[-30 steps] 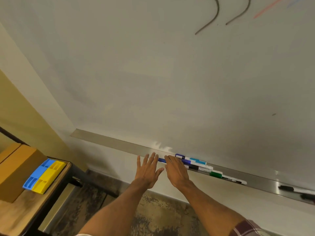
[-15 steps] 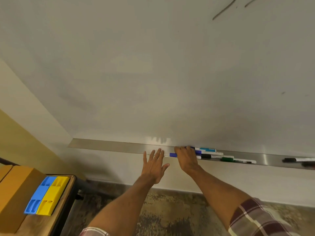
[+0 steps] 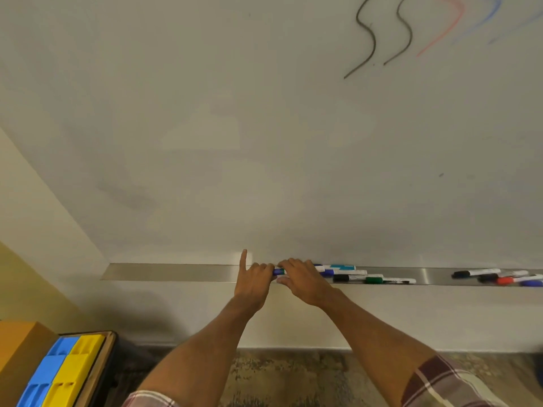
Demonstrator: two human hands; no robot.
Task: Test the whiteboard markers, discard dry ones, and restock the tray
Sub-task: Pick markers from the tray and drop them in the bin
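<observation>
Tray (image 3: 176, 272) lower centre. Left hand (image 3: 252, 279) grips blue marker (image 3: 278, 271) end, one finger raised; right hand (image 3: 304, 282) pinches barrel. Other markers (image 3: 352, 272) lie right. Test strokes (image 3: 374, 44) upper right: testing partway; discarding, restocking apparently pending.

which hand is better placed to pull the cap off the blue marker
Left, probably. The left hand curls round the coloured end of the blue marker, likely its cap; the right hand grips over the barrel and can steady it.
</observation>
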